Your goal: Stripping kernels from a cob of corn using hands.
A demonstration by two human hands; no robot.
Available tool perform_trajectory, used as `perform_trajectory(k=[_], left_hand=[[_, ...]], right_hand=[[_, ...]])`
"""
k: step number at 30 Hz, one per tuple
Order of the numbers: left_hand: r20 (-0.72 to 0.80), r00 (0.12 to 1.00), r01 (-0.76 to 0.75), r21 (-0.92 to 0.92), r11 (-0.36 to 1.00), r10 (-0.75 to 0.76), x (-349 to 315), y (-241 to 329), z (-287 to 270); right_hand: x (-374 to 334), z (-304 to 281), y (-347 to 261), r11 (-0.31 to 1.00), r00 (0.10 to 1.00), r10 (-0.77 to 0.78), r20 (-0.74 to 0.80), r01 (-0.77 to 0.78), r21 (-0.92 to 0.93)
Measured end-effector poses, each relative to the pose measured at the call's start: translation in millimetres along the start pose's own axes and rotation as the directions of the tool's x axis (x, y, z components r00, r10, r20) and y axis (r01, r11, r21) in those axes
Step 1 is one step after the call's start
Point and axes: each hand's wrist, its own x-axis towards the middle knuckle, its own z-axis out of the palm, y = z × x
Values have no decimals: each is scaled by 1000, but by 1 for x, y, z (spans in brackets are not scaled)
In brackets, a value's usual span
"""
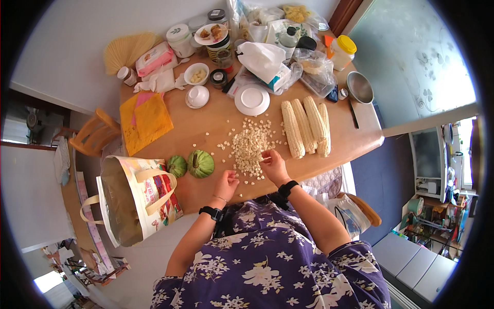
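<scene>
A loose pile of pale corn kernels (248, 143) lies on the wooden table in front of me, with stray kernels scattered round it. At the pile's lower right edge, my right hand (274, 166) has its thumb and fingertips drawn together among the kernels; what is between them is too small to tell. My left hand (225, 185) rests by the near table edge, just lower left of the pile, its fingers curled inward. Whether it holds a kernel is hidden. Several whole white corn cobs (307, 126) lie side by side to the right of the pile.
Two green squashes (200, 164) sit left of my left hand, beside a large open tote bag (128, 201). Beyond the pile are an upturned white plate (252, 100), a tissue pack (262, 61) and jars. A metal bowl (360, 87) and a knife (353, 114) lie far right.
</scene>
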Motion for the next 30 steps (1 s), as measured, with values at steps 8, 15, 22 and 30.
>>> perform_trajectory(k=[8,15,22,30], left_hand=[[406,608,557,394,731,-682,0,5,-24],[592,653,638,-95,764,-472,17,-7,-1],[316,939,254,-368,894,-137,59,31,-12],[-172,983,26,510,860,72,43,24,-33]], right_hand=[[2,-64,-1,779,710,587,389,-366,-509],[13,-21,23,952,815,305,493,-261,-158],[42,-53,-6,949,990,-16,139,59,-308],[24,-45,-25,659,973,83,216,109,-744]])
